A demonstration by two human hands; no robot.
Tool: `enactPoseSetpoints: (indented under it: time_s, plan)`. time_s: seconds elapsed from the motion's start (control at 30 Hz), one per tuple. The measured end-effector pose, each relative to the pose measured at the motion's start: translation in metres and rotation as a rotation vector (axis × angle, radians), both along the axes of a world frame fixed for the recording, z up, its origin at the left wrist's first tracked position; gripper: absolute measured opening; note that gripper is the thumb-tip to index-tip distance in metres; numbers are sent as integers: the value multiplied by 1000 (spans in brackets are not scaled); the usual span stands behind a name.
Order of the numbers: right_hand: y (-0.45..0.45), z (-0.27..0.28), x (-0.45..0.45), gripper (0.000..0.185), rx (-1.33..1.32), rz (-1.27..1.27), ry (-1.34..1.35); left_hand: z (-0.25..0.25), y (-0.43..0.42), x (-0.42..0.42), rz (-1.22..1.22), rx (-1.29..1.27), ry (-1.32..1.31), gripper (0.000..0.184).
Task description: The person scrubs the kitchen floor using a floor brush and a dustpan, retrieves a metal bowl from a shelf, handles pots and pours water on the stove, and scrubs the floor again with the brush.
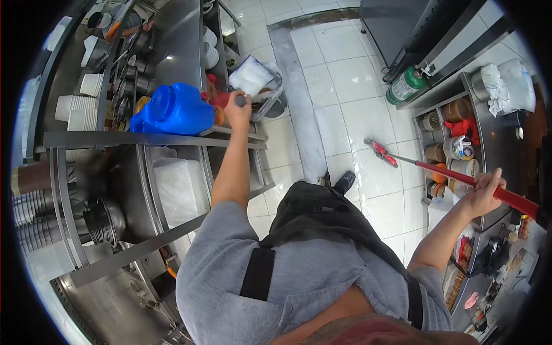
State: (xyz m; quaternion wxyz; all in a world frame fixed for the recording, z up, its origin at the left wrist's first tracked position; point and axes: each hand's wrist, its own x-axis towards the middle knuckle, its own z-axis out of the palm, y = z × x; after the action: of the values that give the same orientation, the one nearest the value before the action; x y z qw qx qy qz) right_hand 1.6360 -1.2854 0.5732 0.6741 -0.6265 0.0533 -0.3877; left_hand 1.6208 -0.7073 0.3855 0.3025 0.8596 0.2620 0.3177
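My right hand [484, 194] is wrapped round the red pole of a floor brush [441, 170]. Its red head with dark bristles [382, 154] rests on the wet tiles. My left hand [238, 112] reaches forward beside the steel counter, closed round a short grey handle [240, 100]; what the handle belongs to cannot be made out. A red plastic item [218, 98] is right beside those fingers, and I cannot tell whether it joins the handle. Left of the hand, a blue plastic jug [172, 110] lies on the counter.
A bin with a clear liner [277, 92], holding a white bag [251, 76], stands beyond my left hand. A green gas cylinder [406, 85] is ahead on the right. Shelves with tubs [460, 148] line the right. A steel rack [144, 138] borders my left. The tiled floor [339, 86] looks wet.
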Motion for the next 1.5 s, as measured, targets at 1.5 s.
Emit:
enactPoseSetpoints:
  time_s: [1.5]
  plan:
    - [60,-9,22,30,-72,307,62,33,-73,-66,-106,230,173,21]
